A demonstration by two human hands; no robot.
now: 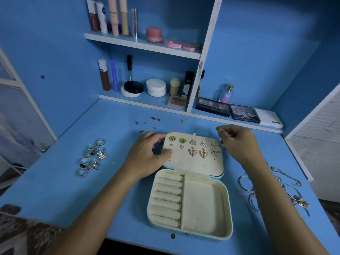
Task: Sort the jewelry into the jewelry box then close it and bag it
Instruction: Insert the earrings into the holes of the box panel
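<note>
- Jewelry box open on tabletop, earrings pinned in lid.
- My left hand grips lid's left edge.
- My right hand curled beside lid's right edge, pinching something tiny; can't tell what.
- Rings left, chains right.

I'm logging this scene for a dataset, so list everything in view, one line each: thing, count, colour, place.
jewelry box: one, cream, open, desk centre
earrings: about ten, green, silver, gold, pinned in lid
rings: a cluster, silver, desk left
loose studs: several, small, behind box
chains and bangles: tangled pile, silver and gold, desk right
cosmetics: many, mixed colours, shelves
palettes: three, two dark and one white, back right
left hand: holds lid edge
right hand: fingers pinched, above lid corner
</note>
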